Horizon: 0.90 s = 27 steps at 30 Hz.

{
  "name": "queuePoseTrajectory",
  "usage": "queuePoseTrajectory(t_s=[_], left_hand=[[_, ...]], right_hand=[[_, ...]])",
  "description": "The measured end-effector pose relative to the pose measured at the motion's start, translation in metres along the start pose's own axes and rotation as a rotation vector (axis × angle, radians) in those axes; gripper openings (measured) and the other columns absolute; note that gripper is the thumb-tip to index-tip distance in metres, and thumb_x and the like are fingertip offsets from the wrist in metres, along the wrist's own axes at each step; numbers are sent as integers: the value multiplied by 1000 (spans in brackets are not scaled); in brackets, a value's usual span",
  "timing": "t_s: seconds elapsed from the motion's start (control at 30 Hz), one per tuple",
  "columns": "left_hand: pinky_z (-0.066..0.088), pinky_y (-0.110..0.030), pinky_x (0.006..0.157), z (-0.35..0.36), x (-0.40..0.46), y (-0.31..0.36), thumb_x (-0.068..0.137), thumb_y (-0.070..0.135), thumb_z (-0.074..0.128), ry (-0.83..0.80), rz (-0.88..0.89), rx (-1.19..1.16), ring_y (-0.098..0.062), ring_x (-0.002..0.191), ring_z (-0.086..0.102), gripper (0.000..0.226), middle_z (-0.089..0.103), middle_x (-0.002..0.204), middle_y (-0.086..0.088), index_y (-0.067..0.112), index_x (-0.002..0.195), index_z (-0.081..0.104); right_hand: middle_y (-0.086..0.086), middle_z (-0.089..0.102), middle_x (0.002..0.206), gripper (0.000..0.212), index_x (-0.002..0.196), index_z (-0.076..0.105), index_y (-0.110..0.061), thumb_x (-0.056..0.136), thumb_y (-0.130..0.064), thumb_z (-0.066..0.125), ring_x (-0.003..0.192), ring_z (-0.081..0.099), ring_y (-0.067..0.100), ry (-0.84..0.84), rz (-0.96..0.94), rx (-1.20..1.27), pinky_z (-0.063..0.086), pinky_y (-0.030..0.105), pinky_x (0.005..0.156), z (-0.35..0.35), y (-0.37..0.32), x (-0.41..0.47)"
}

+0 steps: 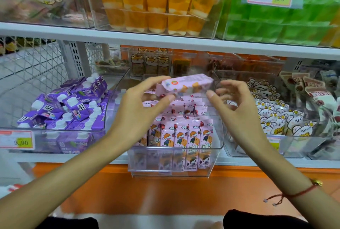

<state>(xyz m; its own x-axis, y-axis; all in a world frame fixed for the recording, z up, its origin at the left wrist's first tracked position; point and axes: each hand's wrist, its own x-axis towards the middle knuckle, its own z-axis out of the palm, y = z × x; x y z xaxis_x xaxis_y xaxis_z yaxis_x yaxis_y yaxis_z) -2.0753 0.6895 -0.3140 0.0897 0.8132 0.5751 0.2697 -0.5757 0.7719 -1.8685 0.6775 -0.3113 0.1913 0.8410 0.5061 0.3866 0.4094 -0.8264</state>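
Observation:
My left hand (141,100) pinches a pink snack packet (187,83) by its left end, lying sideways above a clear plastic bin (173,170). The bin holds several matching pink cartoon packets (182,133) standing upright in rows. My right hand (233,98) hovers at the packet's right end with fingers loosely curled; the blur hides whether they touch it. A red string bracelet (294,193) circles my right wrist.
Purple drink cartons (71,107) fill the bin on the left, white bear-print packets (272,116) the bin on the right. The upper shelf (165,40) carries orange jelly cups (160,11) and green packs (279,22) behind price tags. An orange shelf base (147,188) lies below.

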Motion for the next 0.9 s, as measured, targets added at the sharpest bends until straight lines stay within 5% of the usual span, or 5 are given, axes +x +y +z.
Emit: queuePoseTrajectory(t_s=[0.13,0.37,0.5,0.7,0.9], left_hand=[[55,-30,87,-8,13,-10,83,31,71,-69,-43,144,-1,92,65,33,66,102,22,37,114,62],[50,-40,92,1,25,-11,85,33,69,-320,-50,386,-6,99,63,36,65,118,16,34,121,62],[49,-31,83,-2,49,14,87,34,67,-509,-7,586,3,76,60,34,63,100,16,38,120,62],[42,-27,79,19,96,30,89,28,66,-804,-19,733,-1,82,58,29,63,105,7,24,118,65],[50,-33,86,54,90,-11,78,34,78,-647,-62,783,-16,100,61,43,65,116,2,22,115,61]], right_hand=[[-4,60,103,22,111,57,-20,90,-15,61,97,53,11,-166,-326,-458,42,25,84,0,6,-7],[-4,56,127,40,134,46,-24,98,-38,35,119,46,18,-486,-488,-1076,15,31,101,12,20,-14],[-6,59,119,38,131,50,-27,96,-38,39,114,49,17,-508,-474,-1060,13,29,101,9,20,-12],[-8,59,121,38,132,51,-29,96,-39,45,114,49,15,-527,-457,-990,14,25,102,3,19,-11],[-6,63,114,35,126,58,-25,94,-37,48,109,51,17,-530,-466,-979,18,24,100,1,17,-12]])
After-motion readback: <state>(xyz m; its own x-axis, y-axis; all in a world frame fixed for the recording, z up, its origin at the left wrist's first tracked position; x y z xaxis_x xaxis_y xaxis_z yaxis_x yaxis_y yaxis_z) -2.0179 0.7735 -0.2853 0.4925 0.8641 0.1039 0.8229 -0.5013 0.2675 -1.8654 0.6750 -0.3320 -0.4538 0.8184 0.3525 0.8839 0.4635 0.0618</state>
